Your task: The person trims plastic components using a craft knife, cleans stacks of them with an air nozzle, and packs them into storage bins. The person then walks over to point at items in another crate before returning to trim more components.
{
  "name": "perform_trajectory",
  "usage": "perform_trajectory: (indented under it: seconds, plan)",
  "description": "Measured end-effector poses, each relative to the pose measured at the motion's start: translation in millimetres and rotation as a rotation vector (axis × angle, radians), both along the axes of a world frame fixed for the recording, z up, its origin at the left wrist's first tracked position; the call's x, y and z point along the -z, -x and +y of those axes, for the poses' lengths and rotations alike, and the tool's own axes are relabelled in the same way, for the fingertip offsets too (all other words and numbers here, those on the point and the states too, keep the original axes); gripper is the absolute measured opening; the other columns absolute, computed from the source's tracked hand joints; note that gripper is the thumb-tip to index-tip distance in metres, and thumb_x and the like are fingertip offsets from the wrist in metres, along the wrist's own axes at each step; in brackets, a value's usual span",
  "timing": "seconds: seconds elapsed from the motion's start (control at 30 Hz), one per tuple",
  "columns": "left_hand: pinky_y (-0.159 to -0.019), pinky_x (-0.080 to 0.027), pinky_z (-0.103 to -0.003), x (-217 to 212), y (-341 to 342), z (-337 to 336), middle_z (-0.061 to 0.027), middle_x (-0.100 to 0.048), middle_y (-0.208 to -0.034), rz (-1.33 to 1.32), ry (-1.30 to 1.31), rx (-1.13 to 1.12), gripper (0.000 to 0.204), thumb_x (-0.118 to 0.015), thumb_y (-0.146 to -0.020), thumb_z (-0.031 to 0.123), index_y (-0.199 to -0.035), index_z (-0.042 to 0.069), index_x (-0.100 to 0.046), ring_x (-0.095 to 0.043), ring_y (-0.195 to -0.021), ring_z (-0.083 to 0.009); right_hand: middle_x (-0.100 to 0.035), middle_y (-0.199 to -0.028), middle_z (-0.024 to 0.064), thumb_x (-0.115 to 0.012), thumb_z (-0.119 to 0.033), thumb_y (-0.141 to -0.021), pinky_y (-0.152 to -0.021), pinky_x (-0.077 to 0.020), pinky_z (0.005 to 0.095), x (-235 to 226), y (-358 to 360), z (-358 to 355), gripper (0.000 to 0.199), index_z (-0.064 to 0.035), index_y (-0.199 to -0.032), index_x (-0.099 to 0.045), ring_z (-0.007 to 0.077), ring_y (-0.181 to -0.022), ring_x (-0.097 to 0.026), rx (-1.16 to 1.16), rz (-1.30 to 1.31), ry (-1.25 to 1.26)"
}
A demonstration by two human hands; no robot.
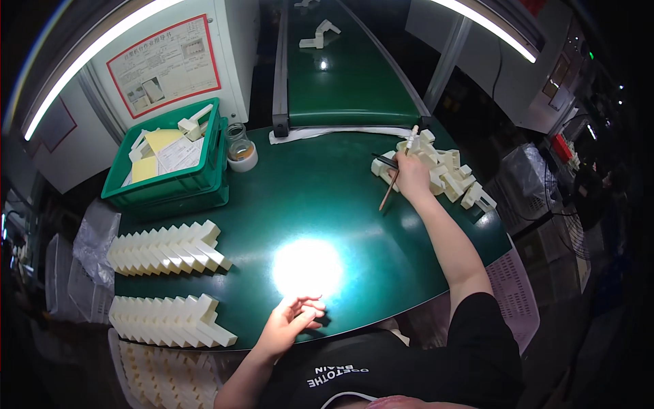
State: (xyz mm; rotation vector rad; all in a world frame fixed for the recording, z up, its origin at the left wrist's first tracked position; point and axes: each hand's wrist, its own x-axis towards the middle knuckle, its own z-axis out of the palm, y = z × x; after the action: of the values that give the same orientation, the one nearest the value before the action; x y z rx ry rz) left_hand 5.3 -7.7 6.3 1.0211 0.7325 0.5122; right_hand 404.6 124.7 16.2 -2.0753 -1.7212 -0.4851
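My right hand [411, 176] grips a thin brown wooden stick [390, 197] at the far-right heap of cream plastic angle pieces [449, 174]; my left hand [291, 322] rests empty, fingers loosely curled, on the near edge of the dark green desk [306, 198].

Two part rows [167, 249] lie left on the table [320, 198], a crate [170, 170] behind them, a loose pile [449, 174] right.

At the table's [327, 204] far left corner you see a green crate [174, 174] of papers, with a glass jar [240, 146] just beside it. Two rows of cream parts [167, 249] line the left edge, and a conveyor [340, 75] meets the far edge.
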Motion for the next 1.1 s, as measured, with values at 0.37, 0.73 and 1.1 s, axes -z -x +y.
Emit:
perform_trajectory:
  seconds: [0.37,0.73,1.1]
  plan:
    - [-0.097,-0.048,-0.040,26.4,-66.1,44.5,-0.0138,-0.051,-0.128,-0.507,0.289,-0.399,0.059,-0.039,-0.098,0.049,-0.135,0.004,-0.039,-0.055,-0.114,-0.0249,-0.065,-0.092,0.0120,-0.075,-0.004,-0.064,-0.074,-0.0517,0.0367,2.8,172.1,-100.7,0.036,-0.0040,-0.098,-0.065,0.0304,-0.082,-0.063,-1.050,0.738,-0.003]
    - [-0.077,-0.053,-0.040,42.0,-34.3,48.6,-0.0134,-0.060,-0.115,-0.748,0.543,-0.313,0.083,-0.018,-0.091,0.072,-0.137,0.006,-0.040,-0.062,-0.095,-0.0230,-0.064,-0.085,0.0085,-0.071,-0.030,-0.084,-0.068,-0.0469,0.0253,22.9,159.8,-101.5,0.035,0.0037,-0.092,-0.065,0.0154,-0.079,-0.061,-0.879,1.404,0.155]
    - [-0.076,-0.055,-0.041,44.3,-35.5,44.3,-0.0109,-0.057,-0.116,-0.670,0.388,-0.316,0.063,-0.035,-0.096,0.056,-0.134,0.006,-0.041,-0.059,-0.102,-0.0205,-0.052,-0.081,0.0045,-0.027,-0.070,-0.090,-0.055,-0.0356,0.0221,19.7,150.4,-91.6,0.081,0.0017,-0.086,-0.063,0.0088,-0.064,-0.048,-0.728,1.170,-0.010]
